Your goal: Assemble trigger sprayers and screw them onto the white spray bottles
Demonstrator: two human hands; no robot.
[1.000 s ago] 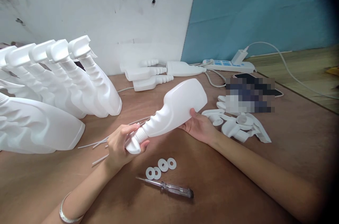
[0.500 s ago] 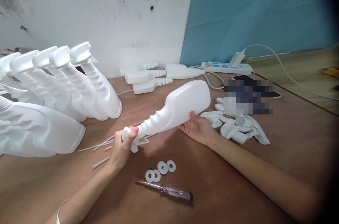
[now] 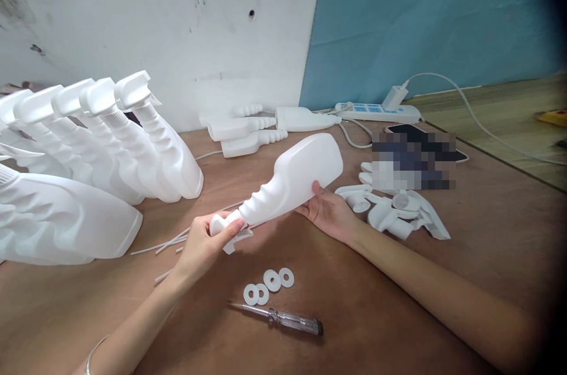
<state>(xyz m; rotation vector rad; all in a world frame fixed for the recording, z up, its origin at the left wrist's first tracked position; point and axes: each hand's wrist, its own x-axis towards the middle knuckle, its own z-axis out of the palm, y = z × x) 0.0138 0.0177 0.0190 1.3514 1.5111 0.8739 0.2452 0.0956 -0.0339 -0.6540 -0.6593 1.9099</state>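
A white plastic spray bottle [image 3: 305, 168] is held tilted above the brown table, its trigger head [image 3: 228, 226] at the lower left and its base at the upper right. My left hand [image 3: 206, 245] is closed round the trigger head and collar, thumb on top. Under the bottle's wide body, my right hand [image 3: 330, 212] supports it, the thumb against its side and the other fingers partly hidden beneath. Thin white tubes [image 3: 170, 242] lie behind my left hand. Several white washers [image 3: 271, 280] and a clear-handled screwdriver [image 3: 295, 322] rest in front of the bottle.
Spray bottles with heads [image 3: 150, 139] stand in a row at the left, others [image 3: 75, 215] lying before them. Bottles without heads [image 3: 252, 142] lie by the wall. Loose trigger heads [image 3: 394, 212] sit at right, near a phone [image 3: 427, 139] and a power strip [image 3: 376, 112].
My left hand has moved slightly right, its thumb now further along the collar. The bottle's base has shifted a little to the left. My right hand stays almost in place.
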